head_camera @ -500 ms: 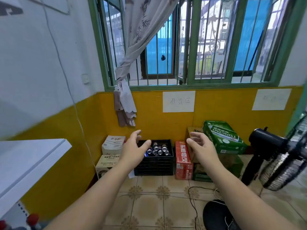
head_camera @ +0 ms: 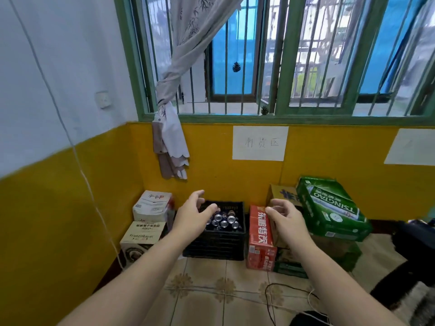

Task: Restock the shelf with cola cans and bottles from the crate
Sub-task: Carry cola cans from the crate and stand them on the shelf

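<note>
A black plastic crate (head_camera: 219, 245) stands on the tiled floor against the yellow wall. Several cola cans (head_camera: 223, 221) stand upright inside it, silver tops showing. My left hand (head_camera: 191, 216) is stretched out in front of the crate's left rim, fingers spread and relaxed, holding nothing. My right hand (head_camera: 286, 220) reaches forward to the right of the crate, in front of the red carton, fingers loosely bent and empty. No shelf is in view.
A red drinks carton (head_camera: 260, 241) stands right of the crate, with a tilted green Tsingtao case (head_camera: 329, 208) on stacked boxes beyond. Two white cartons (head_camera: 147, 220) are stacked at the left. A dark fan (head_camera: 414, 245) and floor cables (head_camera: 270, 302) sit at the right.
The view has come nearer to the crate and turned slightly left. Both hands stay outstretched and empty. The white shelf edge at the left has gone out of view.
</note>
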{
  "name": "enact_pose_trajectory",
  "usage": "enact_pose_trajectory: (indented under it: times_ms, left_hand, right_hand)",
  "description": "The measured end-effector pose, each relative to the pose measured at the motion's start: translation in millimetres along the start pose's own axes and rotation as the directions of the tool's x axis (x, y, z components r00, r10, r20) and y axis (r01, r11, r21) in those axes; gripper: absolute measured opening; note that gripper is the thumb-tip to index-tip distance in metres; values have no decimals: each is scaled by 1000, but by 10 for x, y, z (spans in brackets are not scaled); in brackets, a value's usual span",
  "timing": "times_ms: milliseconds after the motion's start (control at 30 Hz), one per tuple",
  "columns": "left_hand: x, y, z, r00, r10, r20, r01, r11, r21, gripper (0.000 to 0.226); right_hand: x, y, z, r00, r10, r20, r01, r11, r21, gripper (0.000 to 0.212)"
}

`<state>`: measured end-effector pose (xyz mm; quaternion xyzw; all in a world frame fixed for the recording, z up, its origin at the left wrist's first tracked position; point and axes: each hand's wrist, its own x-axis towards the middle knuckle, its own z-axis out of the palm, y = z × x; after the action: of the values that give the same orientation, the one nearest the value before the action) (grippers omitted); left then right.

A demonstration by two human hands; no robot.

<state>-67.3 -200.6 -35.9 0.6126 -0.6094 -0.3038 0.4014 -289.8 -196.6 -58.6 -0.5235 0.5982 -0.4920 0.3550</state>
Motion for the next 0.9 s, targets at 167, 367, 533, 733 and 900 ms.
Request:
enact_pose_trajectory:
  times_ms: [167, 367, 533, 733, 900]
  left_hand:
    - [652, -244, 66, 996, -81, -28, 82, 996, 20, 54]
    - [1658, -729, 40, 991, -121, -59, 122, 992, 16, 51]
    - [2682, -1010, -32, 993, -119, -5, 119, 993, 15, 51]
    - [3758, -1229, 20, 991, -117, 66, 115, 993, 33, 52]
    - [4265, -1531, 367, 971, -188, 146, 186, 982, 22, 52]
  right_hand:
    - [754, 68, 235, 999, 33, 41, -31, 999, -38, 21]
    - [1673, 258, 860, 996, 55, 70, -49, 995, -84, 28]
    - [2494, 360, 1383, 992, 111, 51, -106, 989, -103, 32]
    - [3231, 514, 1740, 980, 201, -6, -200, 972, -122, 33]
    - [3798, 865, 1898, 956, 292, -18, -292, 943, -159, 32]
